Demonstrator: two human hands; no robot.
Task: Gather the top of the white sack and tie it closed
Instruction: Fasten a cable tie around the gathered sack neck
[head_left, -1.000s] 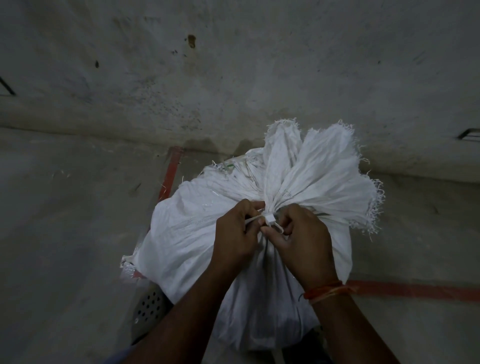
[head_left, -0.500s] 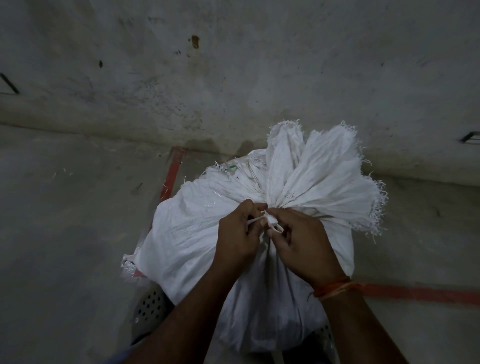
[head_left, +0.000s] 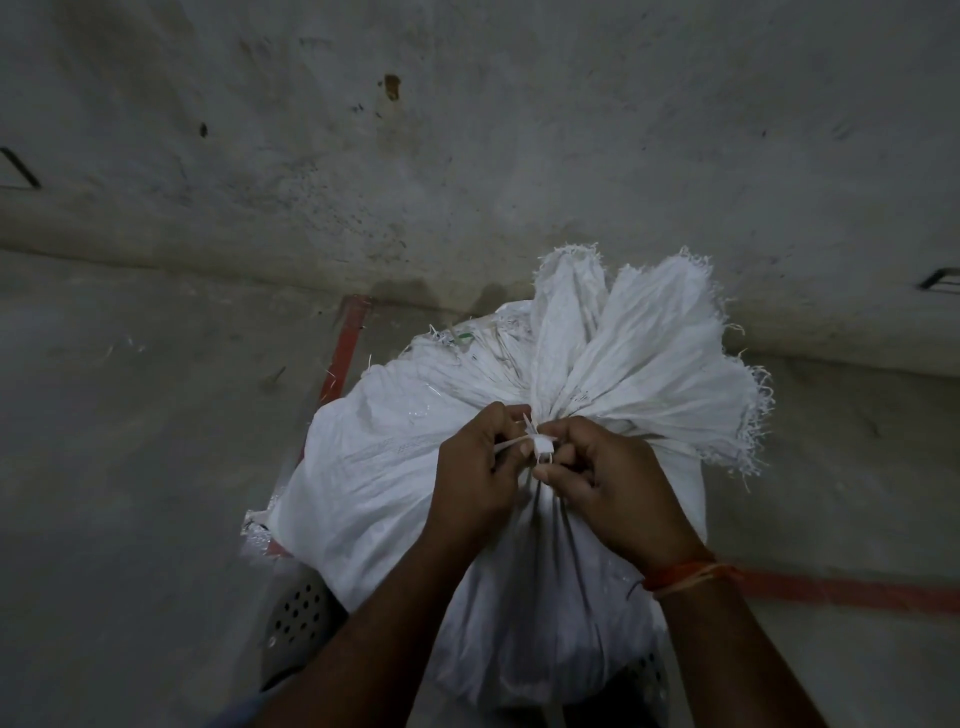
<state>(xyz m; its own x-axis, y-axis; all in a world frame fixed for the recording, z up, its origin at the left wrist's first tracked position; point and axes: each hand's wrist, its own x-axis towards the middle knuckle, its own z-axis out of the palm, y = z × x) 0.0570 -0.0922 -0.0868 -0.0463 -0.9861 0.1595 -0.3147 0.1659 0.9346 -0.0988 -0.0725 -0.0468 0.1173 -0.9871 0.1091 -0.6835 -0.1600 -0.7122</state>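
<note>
A full white woven sack stands in front of me, its frayed top bunched into a fan of folds above a narrow neck. A thin white tie is wrapped round that neck and forms a small knot or loop. My left hand pinches the left strand of the tie. My right hand pinches the tie just right of the knot, fingers curled over the gathered cloth. An orange thread band sits on my right wrist.
The sack rests on a perforated grey plastic seat or crate near a stained concrete wall. Red painted lines mark the grey floor to the left and right of the sack.
The hands stay at the neck of the sack; the fingers have shifted slightly on the tie and the knot sits a little tighter. The view has drifted slightly.
</note>
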